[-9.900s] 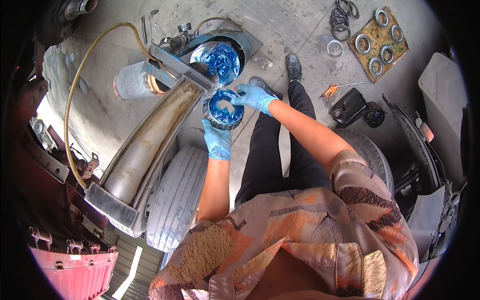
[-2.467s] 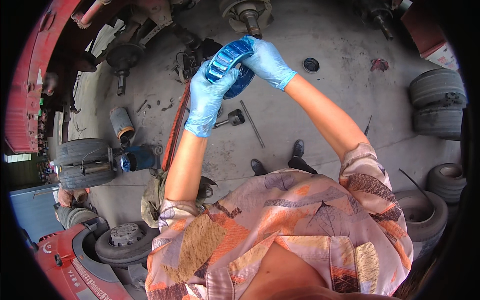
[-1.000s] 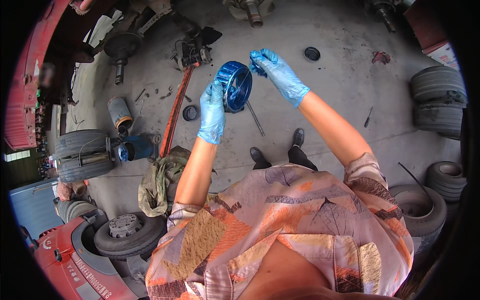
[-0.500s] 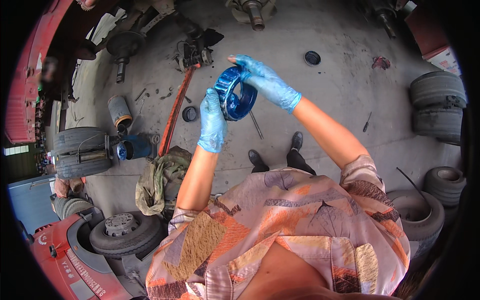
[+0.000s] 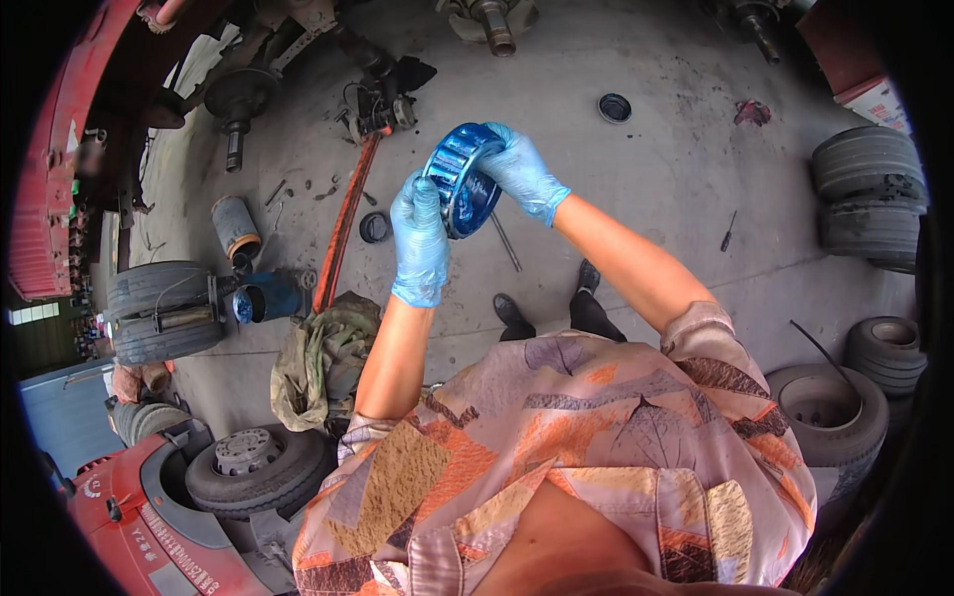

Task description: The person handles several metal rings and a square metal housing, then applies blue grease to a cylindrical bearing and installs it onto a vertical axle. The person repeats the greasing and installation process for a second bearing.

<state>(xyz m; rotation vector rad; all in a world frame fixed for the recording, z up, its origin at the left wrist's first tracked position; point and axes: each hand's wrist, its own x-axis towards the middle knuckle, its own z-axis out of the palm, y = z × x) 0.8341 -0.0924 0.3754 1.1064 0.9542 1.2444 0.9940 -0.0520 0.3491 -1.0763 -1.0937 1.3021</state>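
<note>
Between my two hands, held up above the floor, is a roller bearing (image 5: 452,171) smeared with blue grease. Its rollers show on the side facing left, and the open bore faces right. My left hand (image 5: 420,238), in a light blue glove, grips the bearing's lower left rim with the fingers bent against it. My right hand (image 5: 527,177), gloved the same way, holds the upper right rim; its fingertips curl over the edge and are partly hidden by the ring. Thick blue grease lines the inside of the bearing.
A red jack handle (image 5: 348,219) runs to a jack at the far left. Beside it lie a dark ring (image 5: 375,227), a blue grease bucket (image 5: 273,295) and a camouflage cloth (image 5: 323,358). A metal rod (image 5: 507,241) lies below the bearing. Tyres (image 5: 870,164) stack at right.
My right hand has drawn in around the upper right rim, its fingers now curled where they were stretched out over the top. The bearing has tilted slightly; my left hand keeps its grip.
</note>
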